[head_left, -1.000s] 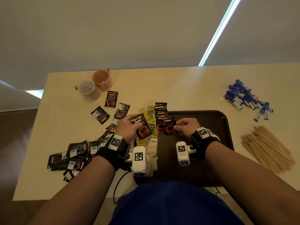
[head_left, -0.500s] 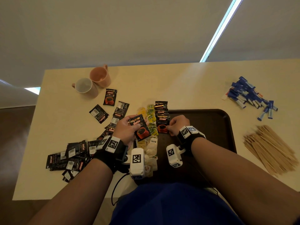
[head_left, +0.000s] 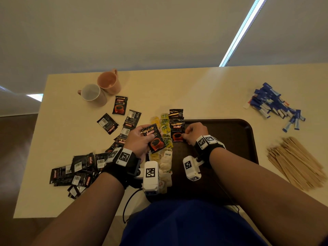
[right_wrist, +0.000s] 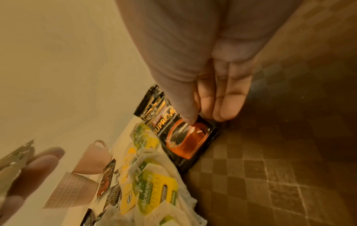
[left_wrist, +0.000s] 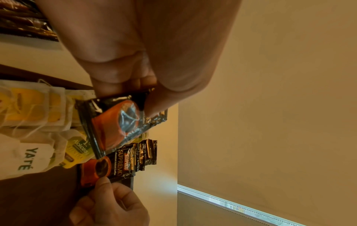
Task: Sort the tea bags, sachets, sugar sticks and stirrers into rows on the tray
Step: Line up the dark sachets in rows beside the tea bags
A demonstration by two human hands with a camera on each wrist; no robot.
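Note:
A dark brown tray (head_left: 230,132) lies on the cream table. Along its left side runs a row of tea bags (head_left: 165,132), and beside them a row of black coffee sachets (head_left: 176,118). My left hand (head_left: 140,137) grips one coffee sachet (head_left: 154,139) above the tea bags, also seen in the left wrist view (left_wrist: 115,122). My right hand (head_left: 193,132) pinches the nearest sachet of the row (head_left: 177,133) at its right edge. In the right wrist view the thumb presses that sachet (right_wrist: 187,137) while the fingers sit at its edge.
Loose black sachets (head_left: 79,171) lie scattered at the table's left. Two cups (head_left: 94,94) stand at the back left. Blue sugar sticks (head_left: 273,103) are heaped at the back right, and wooden stirrers (head_left: 294,162) lie right of the tray.
My right hand has slid its sachet leftwards onto the sachet row. The left hand has stayed where it was, with its sachet still in it.

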